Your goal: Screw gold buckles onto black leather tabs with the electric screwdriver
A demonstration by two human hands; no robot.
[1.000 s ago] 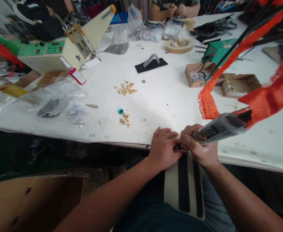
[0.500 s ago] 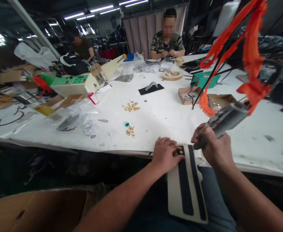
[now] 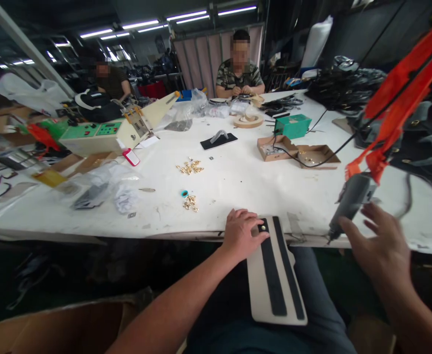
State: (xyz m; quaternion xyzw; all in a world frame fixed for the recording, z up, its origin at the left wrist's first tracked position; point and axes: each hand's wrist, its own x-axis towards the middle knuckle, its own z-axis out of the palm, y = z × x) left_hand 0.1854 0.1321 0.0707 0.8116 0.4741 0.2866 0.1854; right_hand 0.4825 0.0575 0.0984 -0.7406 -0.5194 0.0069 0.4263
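Observation:
A flat beige panel point(image 3: 256, 290) with two black strips slopes from the table edge down onto my lap. My left hand point(image 3: 242, 233) grips its upper end, thumb and forefinger beside a small gold stud point(image 3: 263, 228) on the left strip. At the right, my right hand point(image 3: 384, 246) is open with fingers apart, just beside a grey electric screwdriver point(image 3: 351, 204). That tool hangs by orange fabric bands point(image 3: 396, 123) and a black cord, its thin tip downward. Whether any finger still touches the tool is hard to tell.
Small gold metal fittings lie in two piles point(image 3: 191, 167) on the white table point(image 3: 234, 184), near a teal ring point(image 3: 184, 193). Two shallow cardboard boxes point(image 3: 317, 156) stand before a green box point(image 3: 293, 126). A co-worker point(image 3: 240, 78) sits opposite. Plastic bags point(image 3: 123, 196) lie left.
My right hand has let go of the screwdriver and moved right, fingers opening. The tool now hangs farther right. My left hand stays on the panel; the view has turned slightly right.

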